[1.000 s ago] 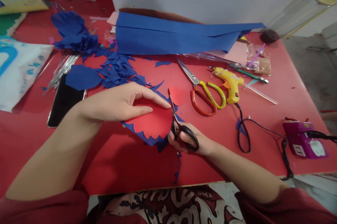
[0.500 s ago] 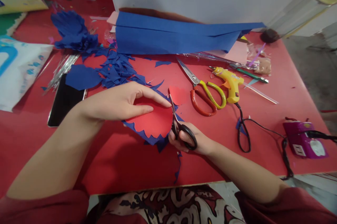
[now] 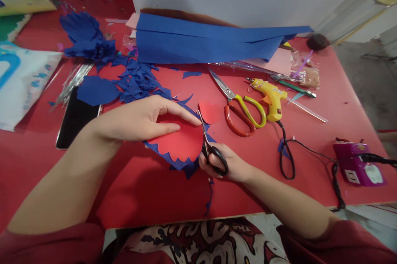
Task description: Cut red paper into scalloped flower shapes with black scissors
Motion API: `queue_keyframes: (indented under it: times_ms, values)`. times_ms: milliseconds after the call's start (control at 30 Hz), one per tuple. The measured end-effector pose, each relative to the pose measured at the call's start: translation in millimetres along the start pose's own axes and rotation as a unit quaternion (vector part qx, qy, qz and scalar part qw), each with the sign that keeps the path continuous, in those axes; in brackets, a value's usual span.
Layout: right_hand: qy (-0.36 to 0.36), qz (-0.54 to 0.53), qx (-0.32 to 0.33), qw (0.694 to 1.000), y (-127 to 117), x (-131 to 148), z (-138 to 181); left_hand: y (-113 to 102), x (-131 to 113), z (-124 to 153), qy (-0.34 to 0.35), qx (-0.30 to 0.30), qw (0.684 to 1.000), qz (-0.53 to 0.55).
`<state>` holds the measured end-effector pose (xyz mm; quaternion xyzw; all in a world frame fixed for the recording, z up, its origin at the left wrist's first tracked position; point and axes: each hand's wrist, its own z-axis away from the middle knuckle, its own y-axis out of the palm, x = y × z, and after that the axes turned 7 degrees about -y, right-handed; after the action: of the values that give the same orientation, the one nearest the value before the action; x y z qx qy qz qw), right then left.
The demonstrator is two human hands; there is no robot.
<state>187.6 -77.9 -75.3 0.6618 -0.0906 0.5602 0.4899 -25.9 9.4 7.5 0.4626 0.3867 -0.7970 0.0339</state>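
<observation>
My left hand (image 3: pixel 149 117) holds a red paper piece (image 3: pixel 180 142) with a scalloped lower edge, its thumb and forefinger lying across the top. Under the red piece is blue paper (image 3: pixel 167 160), whose jagged rim shows along the bottom. With my right hand (image 3: pixel 232 165) I grip small scissors (image 3: pixel 221 158) with black handles. Their narrow blades point up and away at the right edge of the papers, close to my left fingertip. A smaller red paper piece (image 3: pixel 209 112) lies just beyond the blade tips.
Large scissors (image 3: pixel 238 111) and a yellow glue gun (image 3: pixel 269 94) lie to the right. Its cord leads toward a purple power box (image 3: pixel 356 162). Behind are folded blue paper (image 3: pixel 201 43) and blue scraps (image 3: pixel 136 80). A phone (image 3: pixel 76 123) lies by my left forearm.
The black scissor handles have swung slightly left and closer together. My left hand and the papers stay almost still.
</observation>
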Motion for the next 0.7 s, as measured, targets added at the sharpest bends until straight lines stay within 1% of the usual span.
queue_keyframes:
  times_ms: [167, 300, 533, 700]
  values:
    - [0.013, 0.011, -0.013, 1.000, 0.3, 1.6, 0.0, -1.1, -1.5, 1.3, -0.007, 0.005, 1.000, 0.002]
    - [0.012, 0.016, -0.011, 1.000, -0.4, -0.1, 0.1, -1.4, -2.0, 0.9, -0.011, 0.006, 1.000, 0.001]
    - [-0.026, 0.020, 0.037, 0.999, -0.2, 3.8, -1.3, -1.1, -0.4, 1.0, -0.008, 0.004, 1.000, -0.002]
    - [-0.029, 0.036, 0.047, 0.998, -1.4, 4.8, -0.7, -1.2, -0.6, 0.9, -0.009, 0.016, 1.000, 0.003]
